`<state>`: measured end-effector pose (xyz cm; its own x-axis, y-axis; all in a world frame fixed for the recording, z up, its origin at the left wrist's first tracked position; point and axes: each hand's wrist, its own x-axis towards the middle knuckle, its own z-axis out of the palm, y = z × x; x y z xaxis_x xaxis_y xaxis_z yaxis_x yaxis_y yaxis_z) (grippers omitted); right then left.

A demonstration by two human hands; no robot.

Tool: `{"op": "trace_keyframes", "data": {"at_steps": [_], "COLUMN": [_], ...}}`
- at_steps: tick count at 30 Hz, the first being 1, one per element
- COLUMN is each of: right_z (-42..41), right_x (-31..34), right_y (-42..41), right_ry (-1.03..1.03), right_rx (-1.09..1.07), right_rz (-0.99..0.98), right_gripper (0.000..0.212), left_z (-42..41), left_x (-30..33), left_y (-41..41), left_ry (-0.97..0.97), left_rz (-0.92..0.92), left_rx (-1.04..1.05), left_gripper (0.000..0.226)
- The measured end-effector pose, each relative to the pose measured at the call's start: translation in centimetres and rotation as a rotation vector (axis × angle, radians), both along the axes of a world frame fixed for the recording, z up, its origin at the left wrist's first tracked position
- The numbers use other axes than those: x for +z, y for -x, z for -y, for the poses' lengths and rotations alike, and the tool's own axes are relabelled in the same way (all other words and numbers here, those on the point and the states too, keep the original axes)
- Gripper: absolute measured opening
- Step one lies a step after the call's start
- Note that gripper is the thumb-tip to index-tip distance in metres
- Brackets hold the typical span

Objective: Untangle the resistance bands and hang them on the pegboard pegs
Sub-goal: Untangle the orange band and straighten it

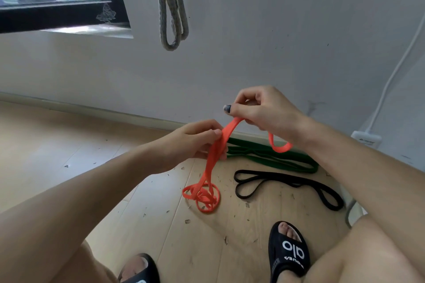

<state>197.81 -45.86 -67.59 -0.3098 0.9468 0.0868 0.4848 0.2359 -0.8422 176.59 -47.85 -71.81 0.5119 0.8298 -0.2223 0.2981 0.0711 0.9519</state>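
Observation:
An orange resistance band (211, 163) hangs between both hands, its lower end coiled in a tangle on the wooden floor. My left hand (195, 140) pinches several strands of it at mid-height. My right hand (264, 110) grips its upper part, and a loop of it curls out under my wrist. On the floor by the wall lies a green band (271, 158). A black band (287, 186) lies in front of it. A grey braided band (171, 4) hangs on the white wall above. No pegboard or peg is in view.
A dark-framed window (62, 14) sits at the upper left. A white cable (395, 71) runs down the wall to a power strip (365, 139) at the right. My feet in black slides (288, 253) stand on the floor (69, 145), which is littered with small debris.

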Motion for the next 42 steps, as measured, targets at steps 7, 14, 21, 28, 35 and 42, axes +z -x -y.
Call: {"op": "trace_keyframes", "data": {"at_steps": [7, 14, 21, 28, 35, 42], "right_z": [0.5, 1.1, 1.5, 1.7, 1.2, 1.5], "right_x": [0.4, 0.7, 0.8, 0.7, 0.7, 1.1], "right_y": [-1.4, -1.1, -1.2, -1.0, -0.6, -0.3], "right_ry": [0.177, 0.169, 0.195, 0.204, 0.197, 0.189], "right_rx": [0.119, 0.164, 0.179, 0.175, 0.122, 0.136], "right_rz": [0.213, 0.173, 0.144, 0.121, 0.036, -0.002], "right_gripper": [0.011, 0.014, 0.020, 0.021, 0.020, 0.020], "left_z": [-0.1, -0.2, 0.2, 0.7, 0.8, 0.5], "left_x": [0.7, 0.7, 0.8, 0.6, -0.3, -0.7], "left_y": [0.3, 0.2, -0.1, -0.1, -1.3, -0.2], "left_ry": [-0.137, -0.208, -0.254, -0.206, -0.547, -0.430], "left_rz": [-0.112, -0.142, -0.189, -0.134, -0.223, -0.288], "left_rx": [0.041, -0.003, -0.059, -0.067, 0.159, -0.008], "left_gripper": [0.021, 0.007, 0.018, 0.036, 0.005, 0.031]}}
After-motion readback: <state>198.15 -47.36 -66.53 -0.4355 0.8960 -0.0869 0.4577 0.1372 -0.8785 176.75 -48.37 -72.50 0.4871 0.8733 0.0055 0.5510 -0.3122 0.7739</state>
